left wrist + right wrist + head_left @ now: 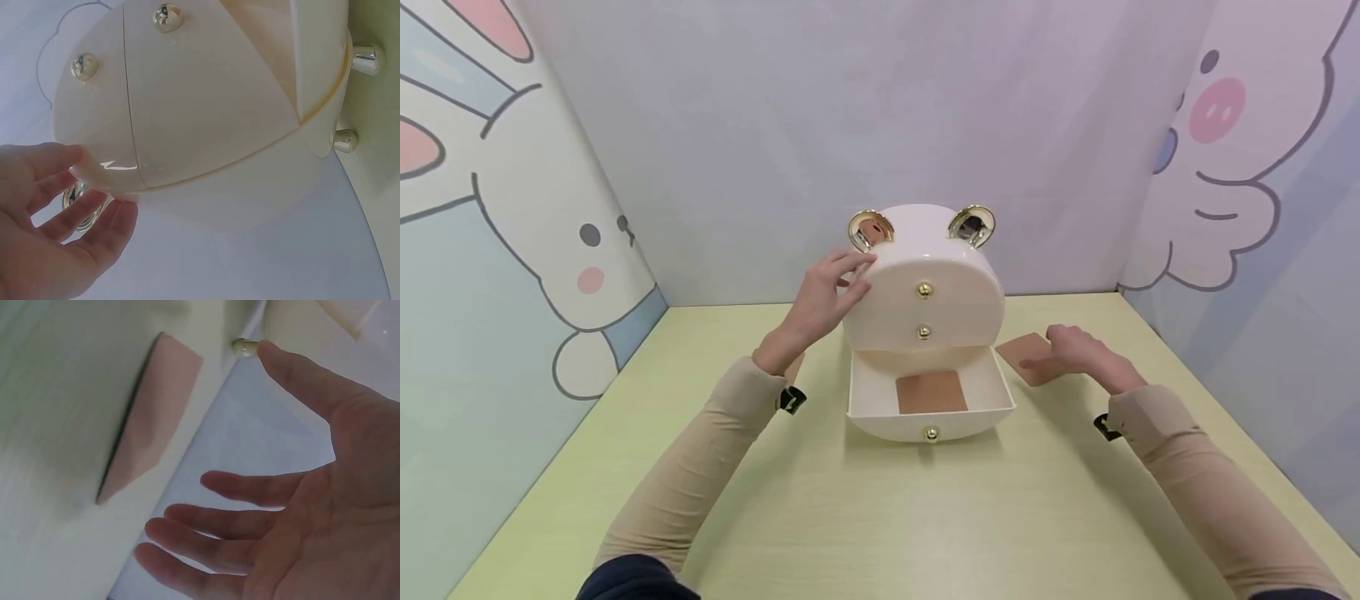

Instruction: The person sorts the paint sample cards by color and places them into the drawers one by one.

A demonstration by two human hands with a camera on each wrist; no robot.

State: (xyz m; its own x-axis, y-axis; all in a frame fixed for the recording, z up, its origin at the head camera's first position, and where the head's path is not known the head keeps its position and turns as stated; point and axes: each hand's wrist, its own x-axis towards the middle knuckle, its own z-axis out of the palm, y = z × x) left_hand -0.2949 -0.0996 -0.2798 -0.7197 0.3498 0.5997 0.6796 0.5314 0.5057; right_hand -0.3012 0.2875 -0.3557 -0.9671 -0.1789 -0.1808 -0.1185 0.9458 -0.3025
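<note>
A white rounded drawer box (917,225) with gold ears and gold knobs stands on the table. Its bottom drawer (857,392) is pulled out, and a flat brown card (932,393) lies in it. My left hand (822,298) rests its fingertips on the box's upper left edge, beneath the ear; the left wrist view shows these fingers (78,212) against the shell. To the right of the box, my right hand (1071,352) hovers at a second brown card (1021,354). Fingers spread apart, that hand holds nothing in the right wrist view, where the card (153,412) lies on the table.
Another brown piece (793,368) shows partly behind the left wrist. Walls with cartoon animals enclose the pale table (917,517) at left and right, and a plain grey backdrop (880,108) stands behind the box. Small gold feet (367,59) support the box.
</note>
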